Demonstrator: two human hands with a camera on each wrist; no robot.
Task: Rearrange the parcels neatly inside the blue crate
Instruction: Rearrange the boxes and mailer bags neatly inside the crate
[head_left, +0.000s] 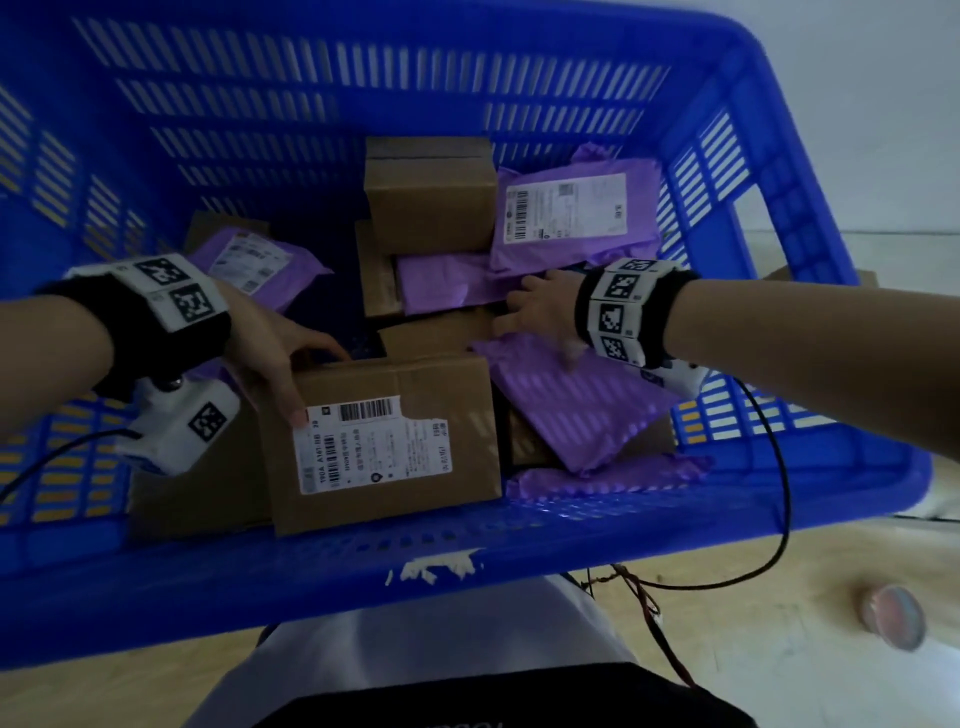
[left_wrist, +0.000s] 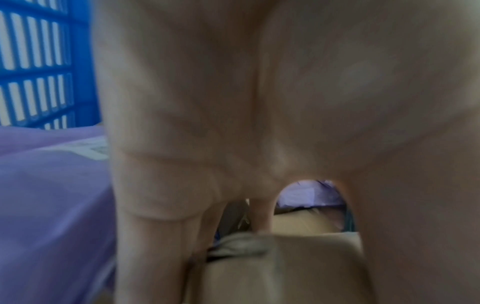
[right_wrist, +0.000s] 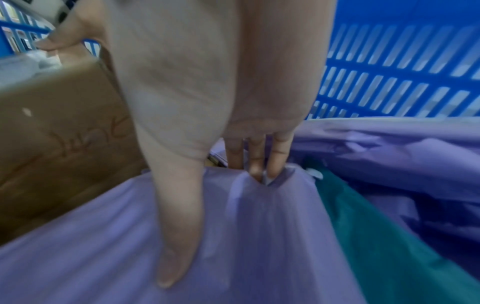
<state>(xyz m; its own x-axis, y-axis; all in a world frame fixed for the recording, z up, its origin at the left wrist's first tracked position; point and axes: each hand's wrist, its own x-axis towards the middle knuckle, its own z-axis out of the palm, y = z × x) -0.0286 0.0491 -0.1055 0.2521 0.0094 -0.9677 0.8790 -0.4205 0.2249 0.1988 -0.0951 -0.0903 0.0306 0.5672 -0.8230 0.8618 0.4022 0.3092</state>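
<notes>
The blue crate (head_left: 519, 566) holds several brown boxes and purple mailers in a loose heap. My left hand (head_left: 291, 374) grips the far left corner of the labelled cardboard box (head_left: 384, 441) at the front, thumb on its label. In the left wrist view the left hand (left_wrist: 233, 205) curls over that box (left_wrist: 285, 267). My right hand (head_left: 540, 332) holds a plain purple mailer (head_left: 571, 405) at the front right. In the right wrist view the right hand (right_wrist: 221, 174) has its thumb flat on the mailer (right_wrist: 233, 257) and its fingers hooked over the far edge.
A tall box (head_left: 431, 202) and a labelled purple mailer (head_left: 571, 218) lean at the back. Another labelled mailer (head_left: 254, 260) lies at the left. A teal parcel (right_wrist: 376, 236) sits under the held mailer. A round object (head_left: 891, 616) lies on the floor outside.
</notes>
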